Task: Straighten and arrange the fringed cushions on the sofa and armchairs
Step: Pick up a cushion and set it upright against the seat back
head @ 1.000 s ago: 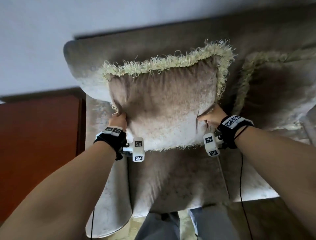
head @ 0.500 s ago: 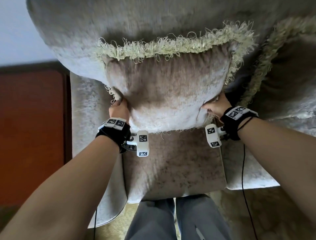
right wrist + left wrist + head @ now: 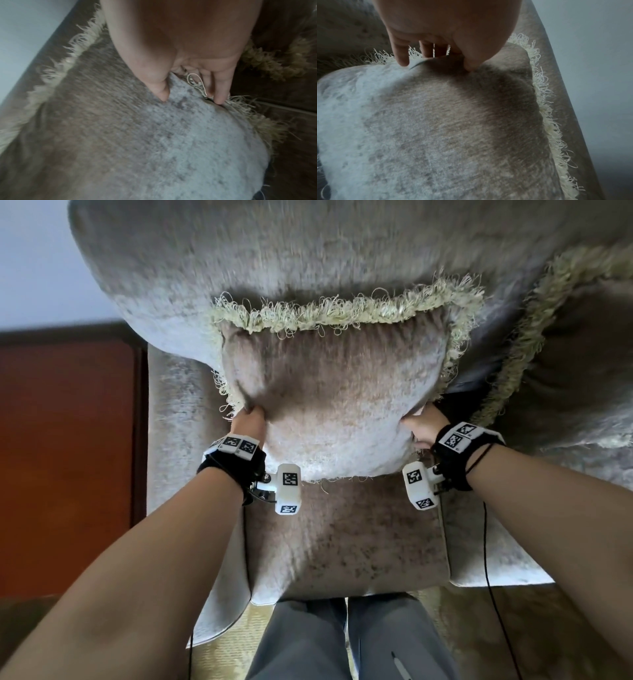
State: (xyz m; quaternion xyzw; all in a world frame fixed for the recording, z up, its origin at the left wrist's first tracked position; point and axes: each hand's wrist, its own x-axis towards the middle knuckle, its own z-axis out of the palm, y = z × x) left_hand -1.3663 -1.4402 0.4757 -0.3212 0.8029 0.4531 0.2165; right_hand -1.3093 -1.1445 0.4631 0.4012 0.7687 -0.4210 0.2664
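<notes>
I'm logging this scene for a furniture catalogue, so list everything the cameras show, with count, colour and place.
fringed cushion: one, beige-grey with cream fringe, upright against the armchair back, held at both side edges
second fringed cushion: one, darker grey-brown with cream fringe, to the right, partly out of view
armchair: one, pale grey-beige plush, centre
wooden furniture: one piece, reddish-brown, left of the armchair
wall: pale, upper left
rug: yellowish, under the armchair
trousers: grey, bottom centre
wrist cameras: two, white with black markers
left hand: grips the cushion's left edge
right hand: grips the cushion's right edge
</notes>
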